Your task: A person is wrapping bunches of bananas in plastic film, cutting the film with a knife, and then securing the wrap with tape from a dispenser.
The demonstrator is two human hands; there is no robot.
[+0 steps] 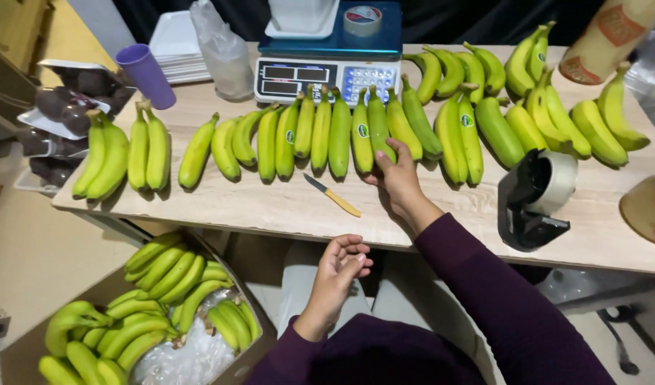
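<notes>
Left hand (339, 265): nearest, palm up, loosely curled, empty, below the pale wooden table's near edge (270, 229).
Right hand (395, 175): fingertips on a green-yellow stickered banana (377, 128), not gripping.
Room: bare tabletop around the yellow-handled knife (332, 195).

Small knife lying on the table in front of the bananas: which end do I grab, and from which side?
Take the knife by its yellow handle, the end nearer the table edge. Come from above on the near side: it lies flat and diagonal, the dark blade pointing up-left toward the bananas, so the handle is probably the safer end. The right hand is closest.
</notes>
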